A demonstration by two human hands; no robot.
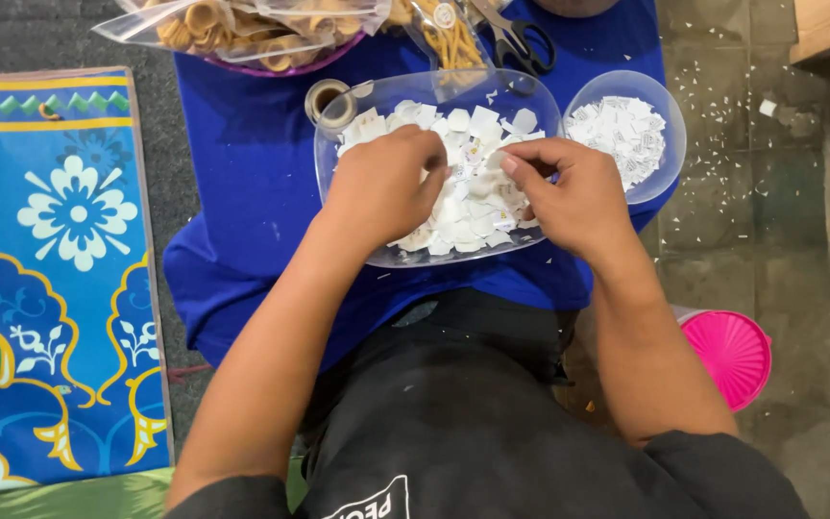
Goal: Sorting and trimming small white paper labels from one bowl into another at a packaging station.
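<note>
Blue cloth [242, 163], clear oval tray [338, 159], paper squares [473, 207]

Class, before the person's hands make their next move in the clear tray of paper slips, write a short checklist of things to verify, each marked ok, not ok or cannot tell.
1. Both hands in the clear tray: left hand and right hand rest on the paper slips. Ok.
2. A slip pinched between fingers: cannot tell.
3. Tray fully on the blue cloth: ok.
4. Round bowl of slips beside the right hand: ok.
5. Scissors apart from both hands: ok.
6. Floor free of scraps: not ok, white bits lie scattered.
</note>
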